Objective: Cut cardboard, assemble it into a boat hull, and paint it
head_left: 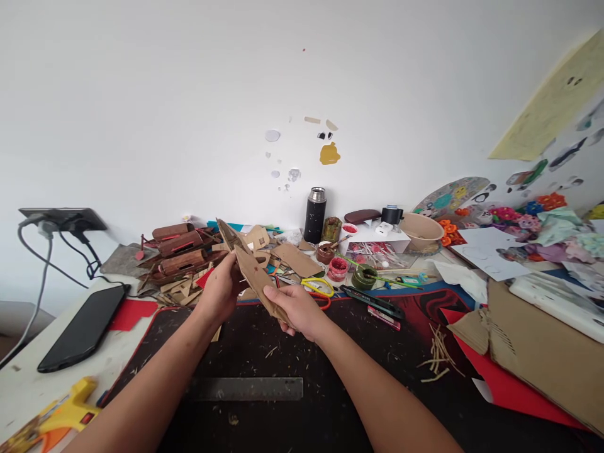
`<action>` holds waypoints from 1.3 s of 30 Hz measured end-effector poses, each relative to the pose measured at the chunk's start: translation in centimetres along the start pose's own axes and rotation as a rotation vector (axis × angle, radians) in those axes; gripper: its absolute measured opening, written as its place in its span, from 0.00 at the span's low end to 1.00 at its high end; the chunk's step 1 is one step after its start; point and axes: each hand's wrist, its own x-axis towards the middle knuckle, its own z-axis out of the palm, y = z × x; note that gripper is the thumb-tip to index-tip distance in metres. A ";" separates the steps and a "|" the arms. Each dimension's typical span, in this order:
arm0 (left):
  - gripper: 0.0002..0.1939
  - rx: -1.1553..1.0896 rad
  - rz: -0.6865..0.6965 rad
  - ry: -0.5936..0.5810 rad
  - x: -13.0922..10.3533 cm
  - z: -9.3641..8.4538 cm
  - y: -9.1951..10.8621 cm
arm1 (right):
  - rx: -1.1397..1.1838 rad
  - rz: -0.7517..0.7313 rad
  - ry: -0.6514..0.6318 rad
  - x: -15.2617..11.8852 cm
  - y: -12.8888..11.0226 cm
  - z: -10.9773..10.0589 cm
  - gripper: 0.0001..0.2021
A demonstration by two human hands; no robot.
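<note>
Above the dark mat, a folded cardboard piece (255, 274) is held up between my two hands, tilted with its pointed end toward the wall. My right hand (299, 308) grips its near right end, thumb on top and fingers underneath. On the other side my left hand (221, 286) is closed on its left part; the fingertips are partly hidden behind the cardboard. Below my hands lies a clear ruler (250, 389) on the mat. Just beyond my right hand are yellow-handled scissors (318, 287).
Brown cardboard models (182, 251) and scraps crowd the back left. A black bottle (315, 217), paint jars (338, 268) and a utility knife (370, 302) stand or lie behind the mat. At left are a phone (85, 327) and a yellow glue gun (61, 415); cardboard sheets (542, 358) lie right.
</note>
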 end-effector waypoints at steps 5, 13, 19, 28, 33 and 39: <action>0.24 0.009 -0.001 0.028 0.0 0.1 0.2 | -0.009 0.021 0.018 0.0 -0.2 0.0 0.25; 0.23 0.017 0.122 0.206 0.0 0.1 -0.3 | 0.005 0.058 0.034 0.0 -0.3 0.1 0.23; 0.22 0.191 0.197 0.153 -0.1 -0.5 -0.1 | 0.006 0.072 0.018 -0.2 -0.5 0.0 0.23; 0.23 0.506 0.351 0.135 -0.3 -0.9 -0.4 | 0.088 0.122 -0.018 -0.2 -0.5 0.4 0.23; 0.21 0.539 0.320 0.167 -0.5 -0.5 -0.1 | 0.062 0.107 0.000 -0.2 -0.5 0.4 0.22; 0.19 0.506 0.312 0.123 -0.5 -0.2 -0.3 | 0.083 0.096 -0.010 0.3 0.3 0.5 0.23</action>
